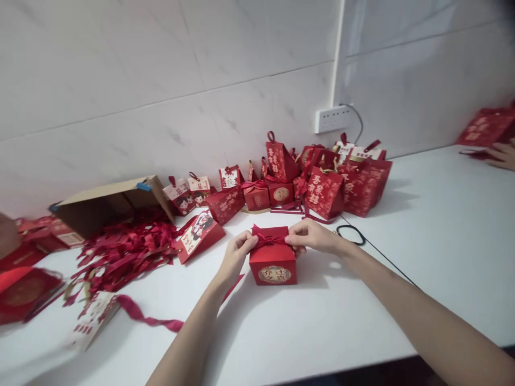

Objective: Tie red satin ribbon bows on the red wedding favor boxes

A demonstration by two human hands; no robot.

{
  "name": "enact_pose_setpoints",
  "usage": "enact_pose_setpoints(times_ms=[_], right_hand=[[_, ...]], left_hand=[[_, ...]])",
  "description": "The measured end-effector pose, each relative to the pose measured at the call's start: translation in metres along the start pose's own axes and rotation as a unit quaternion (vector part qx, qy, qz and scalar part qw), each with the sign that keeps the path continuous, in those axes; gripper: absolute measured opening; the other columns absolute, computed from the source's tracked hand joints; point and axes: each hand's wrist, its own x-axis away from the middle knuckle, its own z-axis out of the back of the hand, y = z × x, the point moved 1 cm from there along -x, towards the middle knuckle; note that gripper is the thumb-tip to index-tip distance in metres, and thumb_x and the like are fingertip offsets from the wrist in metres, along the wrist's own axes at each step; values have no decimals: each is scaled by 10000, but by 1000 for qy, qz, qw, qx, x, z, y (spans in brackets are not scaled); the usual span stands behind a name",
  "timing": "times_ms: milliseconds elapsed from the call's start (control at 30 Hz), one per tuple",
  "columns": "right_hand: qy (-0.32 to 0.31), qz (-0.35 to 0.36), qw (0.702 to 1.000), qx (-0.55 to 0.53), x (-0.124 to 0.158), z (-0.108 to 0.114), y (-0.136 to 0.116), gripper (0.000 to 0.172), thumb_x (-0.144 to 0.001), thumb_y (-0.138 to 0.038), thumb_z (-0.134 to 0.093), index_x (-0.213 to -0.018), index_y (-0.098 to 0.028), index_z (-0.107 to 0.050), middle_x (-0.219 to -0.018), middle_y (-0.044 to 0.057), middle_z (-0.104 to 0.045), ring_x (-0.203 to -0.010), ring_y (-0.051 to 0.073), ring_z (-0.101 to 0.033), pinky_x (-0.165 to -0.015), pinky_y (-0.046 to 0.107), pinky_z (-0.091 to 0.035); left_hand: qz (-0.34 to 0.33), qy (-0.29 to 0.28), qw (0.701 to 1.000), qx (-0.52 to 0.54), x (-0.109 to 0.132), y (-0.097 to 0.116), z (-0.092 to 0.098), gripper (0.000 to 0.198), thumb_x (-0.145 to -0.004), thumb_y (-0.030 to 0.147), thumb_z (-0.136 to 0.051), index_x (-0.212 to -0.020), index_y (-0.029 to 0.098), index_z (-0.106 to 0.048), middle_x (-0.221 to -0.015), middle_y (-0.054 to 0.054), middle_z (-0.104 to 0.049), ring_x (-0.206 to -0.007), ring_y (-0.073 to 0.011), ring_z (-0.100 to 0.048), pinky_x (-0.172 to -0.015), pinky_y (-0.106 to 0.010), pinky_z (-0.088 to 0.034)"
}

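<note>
A small red gift box (274,274) with a round gold emblem stands upright on the white table in front of me. Across its top runs a red ribbon (270,241), tied in a bow. My left hand (241,249) pinches the ribbon at the box's left side. On the other side, my right hand (311,236) has thumb and finger closed on the ribbon's right part; its lower fingers are partly hidden behind the box. A red card box (201,236) with a cartoon print lies tilted to the left of my left hand.
Several finished red boxes (325,193) line the wall. A cardboard carton (116,195) spills loose ribbons (132,252) at left. A black cord (351,234) lies right, below a wall socket (333,119). Another person's hand (502,155) touches a red box at far right.
</note>
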Motion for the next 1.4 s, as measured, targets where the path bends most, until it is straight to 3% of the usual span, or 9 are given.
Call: enact_pose_setpoints(times_ms=[333, 567, 767, 900, 1000, 1133, 1233, 1400], right_hand=[[-24, -14, 1000, -11, 0, 5, 3, 396, -672, -485, -646, -518, -148, -508, -470, -33, -532, -412, 71, -500, -424, 208, -339], [-22, 2, 1000, 18, 4, 1, -3, 340, -696, -409, -650, -523, -142, -529, -510, -21, -562, -462, 60, -476, -475, 210, -388], [-40, -2, 999, -10, 3, 2, 2, 364, -689, -423, -659, -507, -144, -512, -512, -25, -551, -479, 71, -509, -459, 208, -401], [-59, -12, 997, -40, 2, 7, 8, 377, -654, -438, -696, -511, -134, -525, -524, -27, -549, -482, 67, -509, -465, 205, -444], [-45, -24, 996, -78, 2, 18, 13, 420, -648, -520, -678, -564, -121, -577, -546, -13, -554, -478, 66, -485, -483, 233, -503], [1, -87, 989, -118, 4, 31, 14, 542, -712, -662, -519, -645, -128, -587, -513, -10, -498, -535, 113, -548, -498, 263, -540], [-49, -127, 988, -75, 7, 30, 11, 457, -725, -593, -572, -721, -136, -577, -627, 10, -558, -587, 112, -574, -537, 259, -550], [-99, -92, 990, -25, 9, 27, 7, 331, -684, -452, -680, -683, -143, -562, -712, 2, -556, -693, 116, -582, -568, 234, -549]], left_hand=[[-22, 12, 999, -41, 0, 1, 0, 355, -678, 367, -623, -537, 170, -364, -516, 55, -351, -491, -65, -278, -489, -208, -211], [-45, 65, 993, -88, 8, 8, -10, 377, -667, 380, -625, -526, 177, -340, -494, 58, -349, -472, -64, -287, -462, -201, -214], [-46, 32, 990, -132, 7, 8, -6, 333, -690, 376, -594, -529, 172, -385, -500, 49, -377, -486, -71, -304, -469, -204, -236], [-59, 43, 987, -144, 8, 9, -6, 342, -680, 374, -588, -508, 176, -368, -488, 50, -355, -481, -73, -291, -467, -210, -223], [-77, 63, 983, -152, 11, 11, -8, 352, -675, 375, -594, -511, 180, -351, -492, 51, -342, -480, -73, -276, -462, -213, -204], [-85, 37, 983, -158, 14, 14, -11, 377, -680, 372, -592, -509, 186, -313, -496, 52, -322, -480, -71, -260, -464, -215, -197], [-87, 24, 982, -167, 15, 14, -12, 382, -692, 361, -575, -507, 188, -290, -497, 54, -297, -479, -70, -240, -467, -221, -177], [-93, 17, 978, -185, 14, 9, -8, 379, -710, 348, -564, -516, 188, -281, -505, 49, -296, -494, -81, -249, -479, -228, -186]])
